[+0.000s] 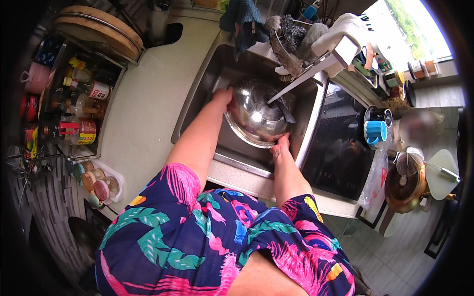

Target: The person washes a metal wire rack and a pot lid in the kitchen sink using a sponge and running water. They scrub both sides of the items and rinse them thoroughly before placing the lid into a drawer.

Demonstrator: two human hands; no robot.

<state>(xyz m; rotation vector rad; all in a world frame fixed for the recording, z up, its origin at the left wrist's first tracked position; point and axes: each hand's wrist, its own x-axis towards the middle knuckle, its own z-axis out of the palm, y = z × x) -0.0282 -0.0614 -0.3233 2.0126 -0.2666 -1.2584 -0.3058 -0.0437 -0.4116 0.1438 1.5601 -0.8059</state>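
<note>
A shiny domed metal lid [246, 107] lies dome up and slightly tilted inside the stainless steel sink [202, 83]. On its top is a dark knob or handle [285, 111]. My left hand [223, 97] grips the lid's rim at the left. At the near right, my right hand [281, 143] holds the same rim, its fingers partly hidden under the edge. From the faucet [344, 50] a narrow pale band runs down to the lid's top; whether it is spout or water, I cannot tell.
Scrubbers and cloths fill a rack [292, 55] behind the sink. A black glossy panel [340, 144] adjoins it on the right, with a blue mug [375, 132] beyond. Bottles stand in a rack [85, 100] at left, near round cutting boards [98, 33] and lidded jars [105, 188].
</note>
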